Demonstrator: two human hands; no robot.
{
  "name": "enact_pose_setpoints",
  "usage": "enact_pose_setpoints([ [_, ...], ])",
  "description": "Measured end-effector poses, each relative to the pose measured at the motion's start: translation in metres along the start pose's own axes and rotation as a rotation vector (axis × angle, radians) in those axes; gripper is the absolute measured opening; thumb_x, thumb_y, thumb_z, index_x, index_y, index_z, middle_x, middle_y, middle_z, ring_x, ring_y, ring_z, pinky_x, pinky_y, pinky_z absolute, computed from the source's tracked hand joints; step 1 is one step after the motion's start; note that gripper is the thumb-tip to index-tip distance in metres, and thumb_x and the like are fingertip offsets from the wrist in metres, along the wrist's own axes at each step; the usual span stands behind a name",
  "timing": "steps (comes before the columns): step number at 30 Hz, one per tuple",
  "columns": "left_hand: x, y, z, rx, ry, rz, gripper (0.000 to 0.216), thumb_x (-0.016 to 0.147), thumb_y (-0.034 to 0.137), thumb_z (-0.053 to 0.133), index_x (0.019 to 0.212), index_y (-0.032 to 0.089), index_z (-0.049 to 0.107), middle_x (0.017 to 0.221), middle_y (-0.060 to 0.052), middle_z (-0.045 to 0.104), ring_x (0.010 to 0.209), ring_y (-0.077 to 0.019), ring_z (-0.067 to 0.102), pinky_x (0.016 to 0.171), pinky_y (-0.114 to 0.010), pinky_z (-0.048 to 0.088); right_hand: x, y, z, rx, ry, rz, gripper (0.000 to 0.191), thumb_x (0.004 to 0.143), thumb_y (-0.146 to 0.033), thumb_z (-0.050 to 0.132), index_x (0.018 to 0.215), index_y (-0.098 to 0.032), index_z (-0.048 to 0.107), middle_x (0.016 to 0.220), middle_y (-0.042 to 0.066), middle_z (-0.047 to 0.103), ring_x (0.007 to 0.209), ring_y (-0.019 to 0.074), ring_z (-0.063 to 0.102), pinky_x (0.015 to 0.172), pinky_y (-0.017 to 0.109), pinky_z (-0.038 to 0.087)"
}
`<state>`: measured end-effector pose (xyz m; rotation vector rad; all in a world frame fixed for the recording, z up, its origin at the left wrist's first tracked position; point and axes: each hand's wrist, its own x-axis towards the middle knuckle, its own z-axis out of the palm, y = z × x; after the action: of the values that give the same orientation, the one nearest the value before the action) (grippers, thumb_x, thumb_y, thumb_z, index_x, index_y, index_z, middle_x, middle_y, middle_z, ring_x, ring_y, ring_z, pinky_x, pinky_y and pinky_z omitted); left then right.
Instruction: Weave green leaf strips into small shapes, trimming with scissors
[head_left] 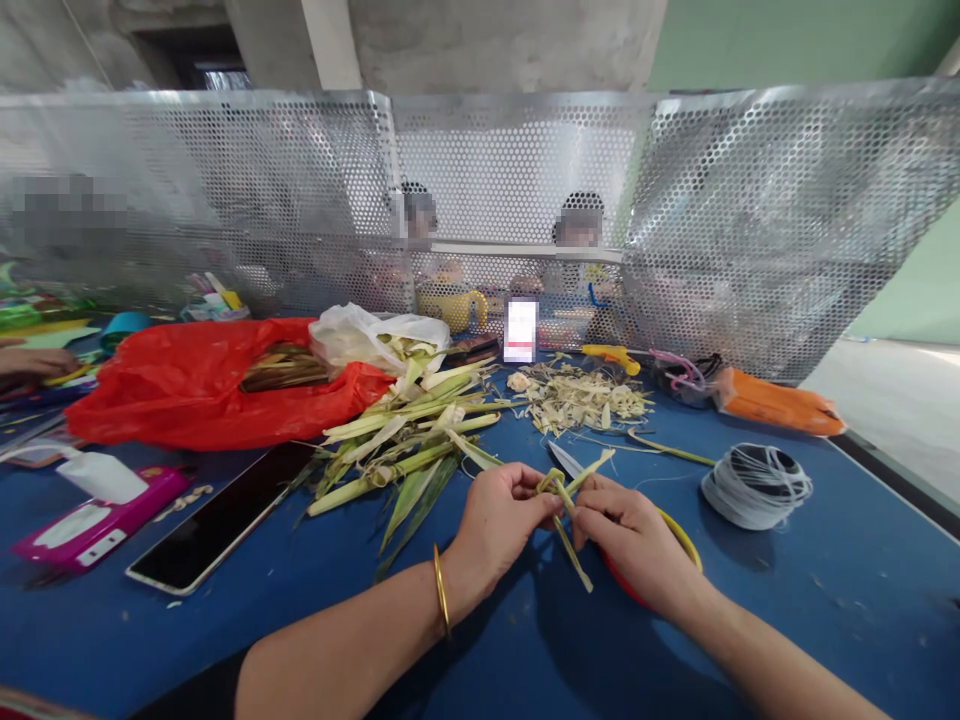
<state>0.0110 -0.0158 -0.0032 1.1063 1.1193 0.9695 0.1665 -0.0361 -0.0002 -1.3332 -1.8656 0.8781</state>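
Leaves (409, 466): piled left. Left hand (501, 525): pinching the strips. Strips (565, 499): between both hands, touching each, neither nearer; one slants down rightward, another up rightward. Right hand (630, 540): fingers closed on strips. Scissors (566, 461): partly beneath right hand.

Room nearest me
I could draw back across the flat blue tabletop (510, 655); red-and-yellow-handled steel scissors (568, 463) lie under my right hand (630, 540), long pale-green stalks (390, 475) block forward-left, a round grey cord coil (754, 490) rightward.
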Motion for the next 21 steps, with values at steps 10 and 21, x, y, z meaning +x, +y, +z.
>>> enact_pose_setpoints([
  [10,-0.004,0.002,-0.007,0.371,-0.228,0.204,0.018,0.074,0.023,0.054,0.075,0.016,0.071,0.062,-0.001,0.062,0.056,-0.0138,0.055,0.055,-0.022,0.039,-0.003,-0.005,0.006,-0.069,0.149,0.177,0.027,0.083,-0.042,0.056,0.066,-0.022,0.049,0.051,-0.006,0.048,0.046,0.0113,0.045,0.047,0.023,0.031],
  [21,-0.009,0.006,-0.005,0.205,-0.491,-0.077,0.012,0.064,0.026,0.064,0.069,0.015,0.068,0.059,0.001,0.059,0.049,-0.0105,0.050,0.052,-0.023,0.042,0.003,-0.009,-0.009,0.566,-0.023,0.370,0.038,0.074,-0.050,0.066,0.061,-0.019,0.048,0.044,-0.010,0.040,0.033,0.0030,0.031,0.037,0.019,0.019],
])
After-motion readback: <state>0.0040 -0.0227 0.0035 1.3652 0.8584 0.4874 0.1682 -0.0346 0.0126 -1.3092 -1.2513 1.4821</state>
